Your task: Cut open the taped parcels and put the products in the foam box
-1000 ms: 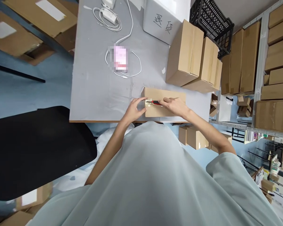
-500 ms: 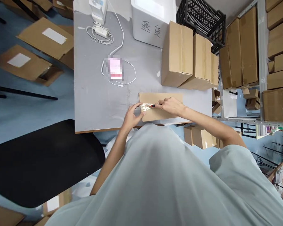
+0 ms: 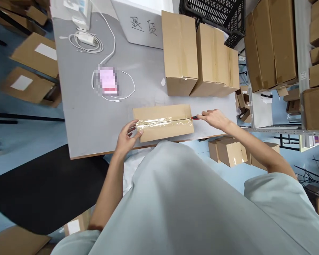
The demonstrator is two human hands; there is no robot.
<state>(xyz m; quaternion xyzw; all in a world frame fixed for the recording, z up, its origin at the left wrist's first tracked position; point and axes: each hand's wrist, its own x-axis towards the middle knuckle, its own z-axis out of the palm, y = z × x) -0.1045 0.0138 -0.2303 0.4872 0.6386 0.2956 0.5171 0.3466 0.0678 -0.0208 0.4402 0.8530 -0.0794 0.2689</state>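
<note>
Cardboard box (image 3: 163, 131) steadied by the left hand (image 3: 126, 139); right hand (image 3: 214, 118) grips what looks like a red-and-black cutter (image 3: 194, 118).

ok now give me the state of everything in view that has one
long box: flaps down, lengthwise slit along its tape
left hand: fingers spread, touching box end
right hand: closed on cutter
cutter: held at box's other end
upright boxes: closed
white bin: open-topped
white cord: loosely curved

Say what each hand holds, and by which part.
Right hand: red-black tool, by the end away from the box. Left hand: touching the box's left end, no clear grip.
</note>
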